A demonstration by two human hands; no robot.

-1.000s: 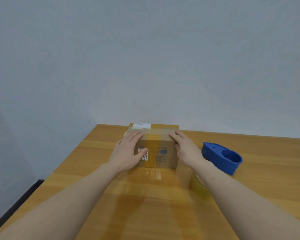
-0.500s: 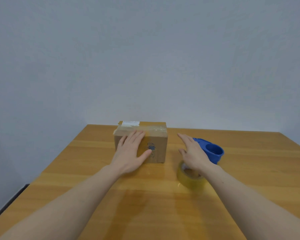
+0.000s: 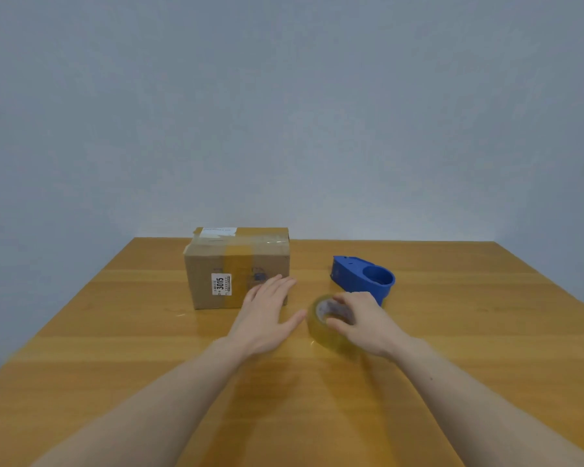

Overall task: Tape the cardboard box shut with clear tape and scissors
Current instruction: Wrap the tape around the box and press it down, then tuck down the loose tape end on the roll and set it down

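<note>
A closed cardboard box (image 3: pixel 216 274) with tape across its top and a white label on its front stands at the far middle of the wooden table (image 3: pixel 115 348). My left hand (image 3: pixel 267 315) hovers flat, fingers straight, just in front of the box's right corner, off the box. My right hand (image 3: pixel 364 323) grips a roll of clear yellowish tape (image 3: pixel 321 326) that lies on the table, fingers curled over its top and into its core. No scissors are in view.
A blue tape dispenser (image 3: pixel 364 278) sits right behind the tape roll, to the right of the box. A plain grey wall stands behind the table. The table's left edge runs diagonally at the lower left.
Both hands have left the box. My right hand moved right and down onto the tape roll and closed round it. My left hand slid right, away from the box front.
</note>
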